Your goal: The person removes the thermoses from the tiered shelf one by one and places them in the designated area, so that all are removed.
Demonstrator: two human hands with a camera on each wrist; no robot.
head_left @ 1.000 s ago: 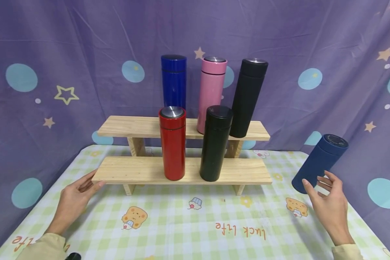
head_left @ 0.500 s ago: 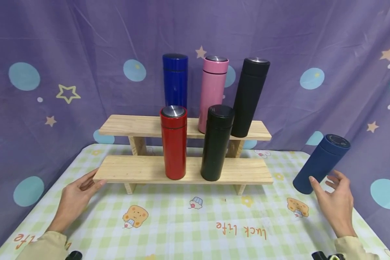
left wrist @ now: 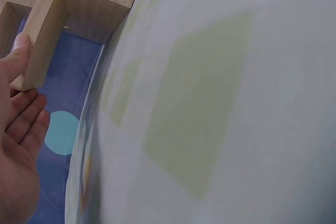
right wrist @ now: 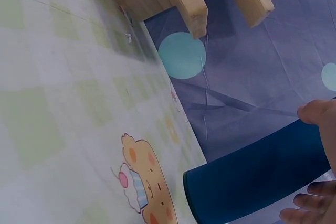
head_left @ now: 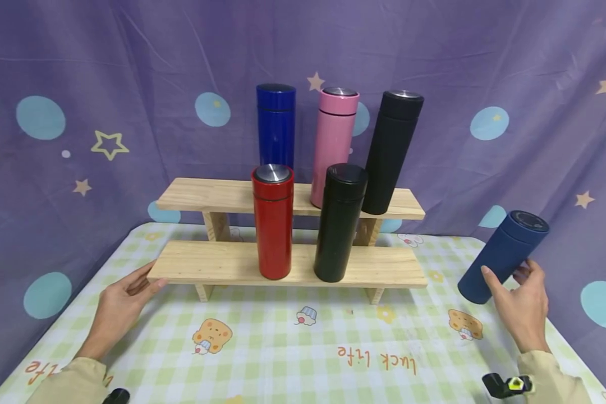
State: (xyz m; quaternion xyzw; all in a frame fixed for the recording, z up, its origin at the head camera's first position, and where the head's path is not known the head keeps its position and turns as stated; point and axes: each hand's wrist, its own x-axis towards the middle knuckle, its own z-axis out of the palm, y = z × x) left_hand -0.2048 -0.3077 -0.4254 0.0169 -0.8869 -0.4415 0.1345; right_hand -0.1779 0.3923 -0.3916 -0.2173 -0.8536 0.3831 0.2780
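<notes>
A navy blue thermos bottle (head_left: 504, 255) stands at the right on the tablecloth, leaning in the head view. My right hand (head_left: 522, 303) is around its lower part, thumb on the near side and curled fingers partly hidden behind. In the right wrist view, the thumb (right wrist: 314, 111) lies along the blue bottle (right wrist: 257, 179). My left hand (head_left: 118, 308) holds the left front corner of the lower board of a two-step wooden shelf (head_left: 207, 264). From the left wrist view, the thumb (left wrist: 20, 51) is on the board (left wrist: 44, 35) and the fingers (left wrist: 29, 116) are beneath.
On the lower step stand a red bottle (head_left: 274, 224) and a dark green bottle (head_left: 338, 230). The upper step carries a blue bottle (head_left: 276, 126), a pink one (head_left: 335, 134) and a black one (head_left: 391, 154). A purple curtain (head_left: 146, 84) hangs behind the checked tablecloth (head_left: 278, 348).
My right hand has moved in around the navy bottle, its fingers going behind it and the thumb onto its side. The left hand stays on the shelf corner. The head view shifts slightly.
</notes>
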